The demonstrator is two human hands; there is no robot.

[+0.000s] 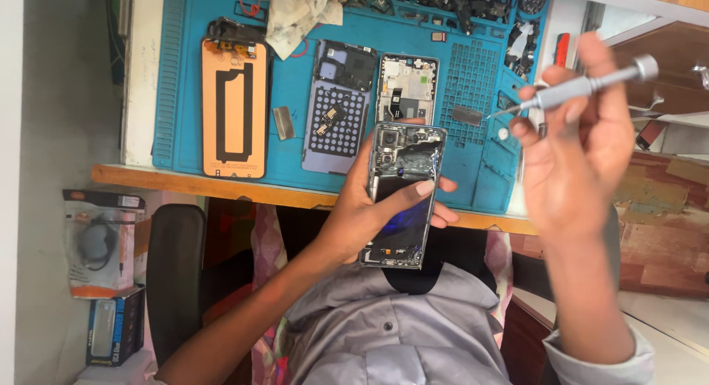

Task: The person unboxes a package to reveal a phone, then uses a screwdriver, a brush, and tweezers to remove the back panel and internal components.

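Gripping one opened smartphone (pixel 402 197) in my left hand (pixel 369 208) over the blue mat's (pixel 295 152) near edge; my right hand (pixel 572 145) pinches one screwdriver (pixel 583 86); three phone parts lie on the mat.

A slim brushed-metal screwdriver (pixel 591 84) with a matt grey shaft. An opened phone (pixel 402 195) with glossy dark innards and a shiny metal frame. A matt blue rubbery work mat (pixel 292 152) on a wooden bench (pixel 185 180). Crumpled pale cloth (pixel 299 12).

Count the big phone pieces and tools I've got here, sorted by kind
Opened phone, held in left hand: 1
Screen panel with orange back: 1
Frame or cover pieces on blue mat: 2
Screwdriver, in right hand: 1
Total: 5
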